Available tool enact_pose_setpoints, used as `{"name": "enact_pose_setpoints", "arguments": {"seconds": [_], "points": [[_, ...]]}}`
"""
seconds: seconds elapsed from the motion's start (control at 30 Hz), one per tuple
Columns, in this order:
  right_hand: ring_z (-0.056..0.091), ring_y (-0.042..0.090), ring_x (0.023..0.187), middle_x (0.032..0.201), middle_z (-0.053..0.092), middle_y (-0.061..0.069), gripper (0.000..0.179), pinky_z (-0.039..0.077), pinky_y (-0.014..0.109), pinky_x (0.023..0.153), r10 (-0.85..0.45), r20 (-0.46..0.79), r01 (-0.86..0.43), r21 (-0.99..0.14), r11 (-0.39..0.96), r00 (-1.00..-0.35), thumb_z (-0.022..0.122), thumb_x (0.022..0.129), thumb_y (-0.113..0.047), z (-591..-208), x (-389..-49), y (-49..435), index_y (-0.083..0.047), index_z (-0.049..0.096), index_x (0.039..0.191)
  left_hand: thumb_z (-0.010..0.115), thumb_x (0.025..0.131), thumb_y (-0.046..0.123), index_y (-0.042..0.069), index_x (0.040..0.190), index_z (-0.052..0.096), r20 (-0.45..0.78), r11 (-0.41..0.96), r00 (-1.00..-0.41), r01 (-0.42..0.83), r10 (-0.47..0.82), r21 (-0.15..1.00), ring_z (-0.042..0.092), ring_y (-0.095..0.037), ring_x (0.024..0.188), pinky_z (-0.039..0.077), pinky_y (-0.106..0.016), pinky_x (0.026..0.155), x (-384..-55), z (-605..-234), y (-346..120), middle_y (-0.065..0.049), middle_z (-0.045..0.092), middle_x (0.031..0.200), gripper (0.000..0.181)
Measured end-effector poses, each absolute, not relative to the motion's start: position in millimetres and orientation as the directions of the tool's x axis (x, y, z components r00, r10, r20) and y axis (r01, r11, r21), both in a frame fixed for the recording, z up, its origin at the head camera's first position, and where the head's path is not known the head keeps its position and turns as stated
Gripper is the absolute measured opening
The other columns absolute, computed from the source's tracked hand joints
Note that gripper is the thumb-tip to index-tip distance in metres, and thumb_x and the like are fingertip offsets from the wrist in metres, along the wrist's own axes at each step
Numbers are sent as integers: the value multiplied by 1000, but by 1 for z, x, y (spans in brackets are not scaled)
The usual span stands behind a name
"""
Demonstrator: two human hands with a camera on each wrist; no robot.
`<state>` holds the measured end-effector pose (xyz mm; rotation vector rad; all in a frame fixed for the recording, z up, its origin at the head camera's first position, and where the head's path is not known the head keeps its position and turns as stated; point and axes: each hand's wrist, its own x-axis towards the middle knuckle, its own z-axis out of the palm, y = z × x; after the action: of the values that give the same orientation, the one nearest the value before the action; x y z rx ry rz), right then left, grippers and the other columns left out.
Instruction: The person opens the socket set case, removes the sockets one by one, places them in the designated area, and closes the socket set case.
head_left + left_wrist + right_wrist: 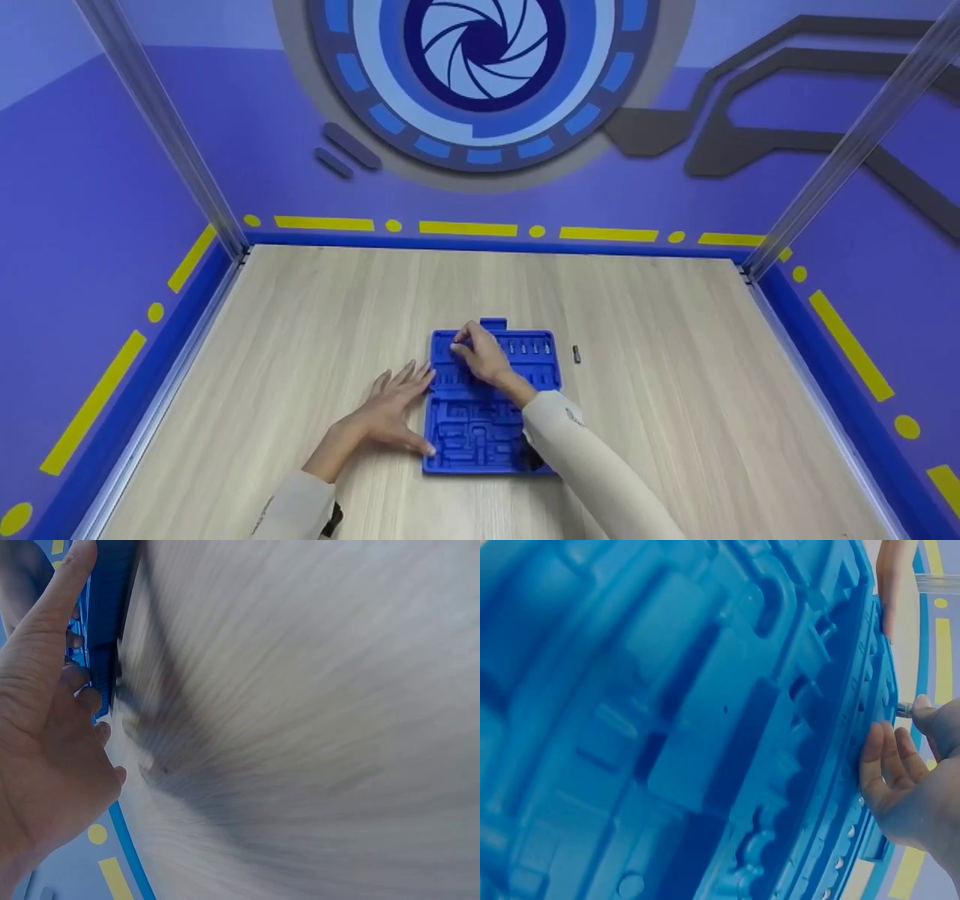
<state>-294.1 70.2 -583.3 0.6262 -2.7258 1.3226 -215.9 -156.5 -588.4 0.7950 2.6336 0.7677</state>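
Observation:
An open blue plastic case [480, 469] lies on the table, with moulded slots in both halves. Several small metal bits [524, 347] stand in a row in its far half. My right hand [482, 358] is over the far left part of the case, and in the right wrist view its thumb and index finger pinch a small metal bit [904, 710]. Along the case's left side my left hand [391, 411] is spread, its thumb at the near left corner and its fingertips by the far half's edge. The slots under my right hand are partly hidden.
To the right of the case a single dark metal bit [577, 354] lies on the wooden table [660, 420]. A latch tab [493, 324] sticks out from the far edge of the case. Purple-blue panels [637, 199] and metal posts [169, 120] enclose the table.

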Motion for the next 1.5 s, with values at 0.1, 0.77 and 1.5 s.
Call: {"name": "enact_pose_setpoints", "arguments": {"seconds": [0.1,0.77,1.5], "points": [[73,36,85,100,71,23,9,61,38,76,-327,195,-343,-799,495,-925,62,99,-1,-579,-294,75,6,61,104,92,64,57,3,162,22,-102,695,-802,438,588,570,8,-48,158,2,-74,122,-216,-589,-156,-20,19,170,132],[64,19,67,95,69,25,26,59,34,59,-176,-62,-10,-924,382,-982,55,103,-4,-565,-299,135,4,61,127,92,64,58,3,161,24,-92,687,-796,452,599,569,7,-48,158,0,-74,122,-216,-588,-157,-19,17,170,131],[64,16,72,101,66,18,35,61,31,67,-57,-121,100,-952,289,-991,52,102,1,-556,-292,228,13,52,135,91,63,59,5,162,24,-98,690,-801,440,591,574,5,-47,158,-1,-74,122,-217,-589,-158,-17,17,171,131]]}}
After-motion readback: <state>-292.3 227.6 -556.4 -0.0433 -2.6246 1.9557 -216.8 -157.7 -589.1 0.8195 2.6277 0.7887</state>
